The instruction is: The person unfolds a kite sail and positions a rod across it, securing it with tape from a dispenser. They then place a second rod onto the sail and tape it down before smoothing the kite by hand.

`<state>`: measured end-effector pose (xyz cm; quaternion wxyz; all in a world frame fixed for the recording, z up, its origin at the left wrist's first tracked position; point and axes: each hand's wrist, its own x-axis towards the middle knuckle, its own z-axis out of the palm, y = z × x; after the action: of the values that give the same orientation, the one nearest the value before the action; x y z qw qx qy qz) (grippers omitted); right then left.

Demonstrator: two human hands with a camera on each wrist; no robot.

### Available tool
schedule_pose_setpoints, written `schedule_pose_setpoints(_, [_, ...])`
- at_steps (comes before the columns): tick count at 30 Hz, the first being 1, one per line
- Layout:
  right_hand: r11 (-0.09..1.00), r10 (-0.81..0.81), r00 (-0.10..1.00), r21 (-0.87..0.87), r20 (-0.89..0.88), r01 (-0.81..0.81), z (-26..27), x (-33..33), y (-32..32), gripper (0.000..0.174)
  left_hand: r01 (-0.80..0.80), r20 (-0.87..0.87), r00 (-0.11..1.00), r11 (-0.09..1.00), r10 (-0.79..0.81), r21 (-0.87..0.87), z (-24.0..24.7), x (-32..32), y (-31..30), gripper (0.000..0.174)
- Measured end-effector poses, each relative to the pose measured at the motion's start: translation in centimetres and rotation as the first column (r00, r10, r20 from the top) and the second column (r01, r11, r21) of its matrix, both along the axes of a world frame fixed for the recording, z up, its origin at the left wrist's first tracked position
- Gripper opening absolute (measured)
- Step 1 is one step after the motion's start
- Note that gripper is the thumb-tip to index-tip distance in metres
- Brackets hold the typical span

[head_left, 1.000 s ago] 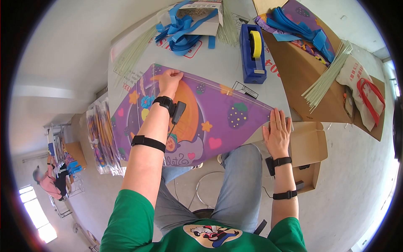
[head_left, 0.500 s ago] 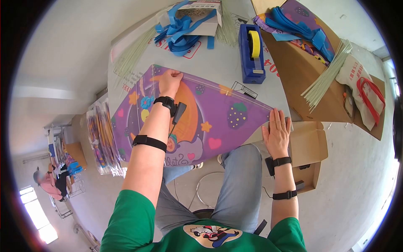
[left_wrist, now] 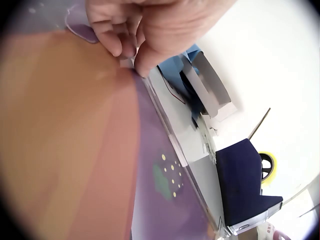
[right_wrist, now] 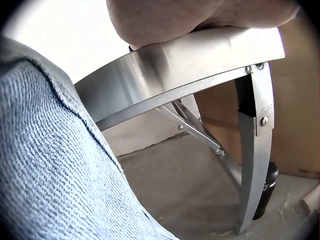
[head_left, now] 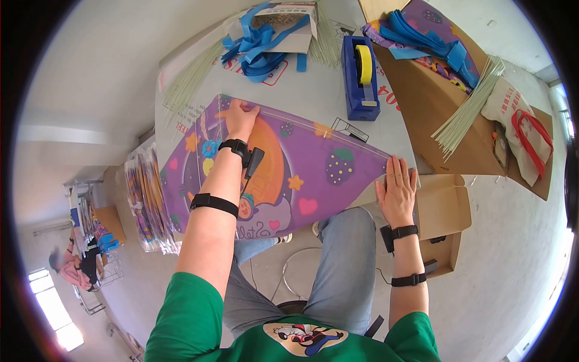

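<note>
A purple kite (head_left: 313, 163) printed with berries, stars and hearts lies spread on the table, a thin pale rod (head_left: 295, 117) running along its far edge. At that edge, left of centre, my left hand (head_left: 242, 117) has its fingers curled. In the left wrist view, thumb and fingers of the left hand (left_wrist: 145, 35) pinch the kite's edge by a small whitish bit. My right hand (head_left: 398, 193) lies flat, its straight fingers on the kite's right corner. In the right wrist view, part of the right hand (right_wrist: 175, 17) rests over the table's metal rim.
A blue tape dispenser (head_left: 360, 90) with yellow tape stands beyond the kite. Blue ribbons (head_left: 259, 48) spill from a box at the back. Pale rods (head_left: 470, 108) and a cloth bag (head_left: 512, 123) lie on cardboard at right. Packaged kites (head_left: 148, 202) hang at left.
My left hand has shifted slightly to the left along the kite's edge. The right hand stays in place. The distant person at left has moved a little.
</note>
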<state>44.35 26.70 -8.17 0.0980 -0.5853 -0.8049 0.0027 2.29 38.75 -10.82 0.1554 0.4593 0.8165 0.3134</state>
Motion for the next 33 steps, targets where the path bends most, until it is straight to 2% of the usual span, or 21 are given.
schedule_pose_setpoints(2, [1.000,0.000,1.000,-0.003,0.002,0.000,0.0,0.0,0.0,0.057,-0.010,0.066,0.998,1.000,0.010,-0.008,-0.8,-0.6,0.3,0.040])
schedule_pose_setpoints(6, [1.000,0.003,1.000,-0.003,-0.008,-0.003,-0.2,0.1,0.0,0.058,-0.029,0.090,0.996,1.000,0.028,0.009,-1.1,-1.1,0.4,0.031])
schedule_pose_setpoints(8, [1.000,0.003,1.000,0.001,-0.012,-0.003,-0.1,0.1,0.0,0.058,0.137,-0.257,0.960,0.986,-0.109,0.096,-0.2,-0.3,-0.5,0.020])
schedule_pose_setpoints(9, [1.000,0.002,1.000,-0.009,-0.013,-0.002,-0.1,0.1,0.1,0.058,0.139,-0.258,0.960,0.985,-0.109,0.100,0.7,0.7,-0.9,0.020])
schedule_pose_setpoints(11, [1.000,0.000,1.000,-0.019,-0.013,0.000,0.0,0.1,0.0,0.059,0.500,-0.442,0.808,0.850,-0.389,0.166,2.0,3.0,-2.0,0.032])
schedule_pose_setpoints(12, [1.000,0.000,0.999,-0.013,-0.032,-0.001,0.0,0.1,0.0,0.059,0.501,-0.441,0.808,0.849,-0.390,0.167,2.1,3.9,-2.7,0.032])
schedule_pose_setpoints(14, [1.000,-0.001,0.999,-0.007,-0.050,0.000,0.1,0.1,0.0,0.059,0.628,-0.566,0.608,0.773,-0.556,-0.085,2.1,5.2,-4.2,0.048])
schedule_pose_setpoints(15, [1.000,-0.003,0.998,-0.001,-0.060,0.003,0.3,0.0,0.0,0.059,0.628,-0.565,0.610,0.774,-0.555,-0.083,1.9,5.2,-4.7,0.048])
schedule_pose_setpoints(17, [1.000,-0.005,0.998,0.008,-0.065,0.006,0.7,-0.2,0.2,0.060,0.624,-0.496,0.568,0.737,-0.656,-0.260,1.7,5.3,-5.2,0.058])
schedule_pose_setpoints(22, [0.995,0.094,0.994,-0.005,-0.050,-0.095,1.0,-1.0,0.9,0.062,0.615,-0.491,0.555,0.729,-0.672,-0.302,1.6,5.4,-5.3,0.057])
schedule_pose_setpoints(30, [0.995,0.096,0.995,-0.025,-0.009,-0.096,1.4,-1.5,1.1,0.064,0.592,-0.478,0.544,0.719,-0.690,-0.364,3.3,6.1,-5.2,0.058])
schedule_pose_setpoints(32, [0.994,0.110,0.994,-0.020,-0.014,-0.110,2.0,-2.6,1.3,0.064,0.591,-0.571,0.408,0.683,-0.713,-0.430,4.2,7.7,-5.5,0.060])
schedule_pose_setpoints(33, [0.990,0.142,0.989,-0.011,-0.050,-0.143,2.4,-3.5,1.7,0.064,0.594,-0.571,0.406,0.680,-0.714,-0.429,3.8,8.7,-5.6,0.060])
